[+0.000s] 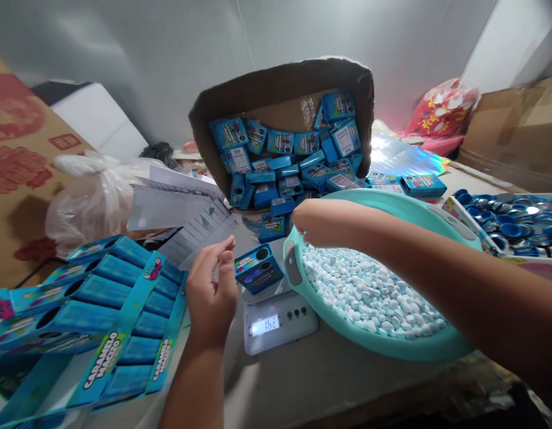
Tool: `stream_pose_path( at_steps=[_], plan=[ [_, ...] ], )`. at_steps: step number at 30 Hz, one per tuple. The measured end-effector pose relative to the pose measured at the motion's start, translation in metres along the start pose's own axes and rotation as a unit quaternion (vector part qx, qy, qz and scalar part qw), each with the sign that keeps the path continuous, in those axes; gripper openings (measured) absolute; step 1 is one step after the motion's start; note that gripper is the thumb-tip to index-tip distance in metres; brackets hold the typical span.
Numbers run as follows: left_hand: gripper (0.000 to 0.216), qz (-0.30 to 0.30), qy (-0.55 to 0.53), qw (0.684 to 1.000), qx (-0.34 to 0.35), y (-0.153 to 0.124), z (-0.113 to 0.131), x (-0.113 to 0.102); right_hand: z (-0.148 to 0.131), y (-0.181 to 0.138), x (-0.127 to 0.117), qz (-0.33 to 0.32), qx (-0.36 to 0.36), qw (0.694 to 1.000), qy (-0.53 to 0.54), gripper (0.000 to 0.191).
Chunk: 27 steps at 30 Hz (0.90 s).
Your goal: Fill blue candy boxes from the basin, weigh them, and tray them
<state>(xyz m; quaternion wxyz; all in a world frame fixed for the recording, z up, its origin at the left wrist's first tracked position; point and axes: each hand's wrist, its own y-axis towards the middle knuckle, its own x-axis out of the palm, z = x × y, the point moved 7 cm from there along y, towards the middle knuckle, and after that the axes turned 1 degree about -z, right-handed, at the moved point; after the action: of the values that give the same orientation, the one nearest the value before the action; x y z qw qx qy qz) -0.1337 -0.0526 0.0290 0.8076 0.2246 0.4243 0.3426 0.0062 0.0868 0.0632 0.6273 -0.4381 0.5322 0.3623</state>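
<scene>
Left hand (213, 283), grip loosely parted, beside the box (260, 275) on the scale (288, 336) — right hand (312, 221) above the basin (378, 347) — can't tell its grip

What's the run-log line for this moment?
left hand: beside blue box, holding nothing visible | right hand: over teal basin, curled, contents hidden | blue box: on scale | display: lit | basin: holds pale pellets

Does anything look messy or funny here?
The big cardboard box looks tipped forward, and little blue boxes lie jumbled inside it, facing different ways. A few stray blue packs lie outside it, on the right.
</scene>
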Motion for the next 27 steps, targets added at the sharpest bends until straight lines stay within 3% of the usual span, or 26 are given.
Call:
stream_pose_path(
  at_steps=[5,10,20,27],
  plan=[
    [0.029,-0.028,0.037,0.996,0.083,-0.002,0.017,0.004,-0.011,0.002,-0.019,0.087,-0.016,0.995,0.042,0.016],
    [0.028,-0.026,0.039,0.995,0.092,-0.002,0.018,0.002,-0.027,0.010,-0.014,0.154,-0.081,0.975,0.139,0.011],
    [0.030,-0.056,0.069,0.990,0.106,-0.002,0.017,0.008,-0.040,0.020,-0.002,0.199,-0.125,0.946,0.223,0.009],
    [0.024,-0.106,0.082,0.984,0.119,-0.004,0.015,0.018,-0.035,0.025,0.007,0.213,-0.103,0.922,0.308,0.017]
  ],
)
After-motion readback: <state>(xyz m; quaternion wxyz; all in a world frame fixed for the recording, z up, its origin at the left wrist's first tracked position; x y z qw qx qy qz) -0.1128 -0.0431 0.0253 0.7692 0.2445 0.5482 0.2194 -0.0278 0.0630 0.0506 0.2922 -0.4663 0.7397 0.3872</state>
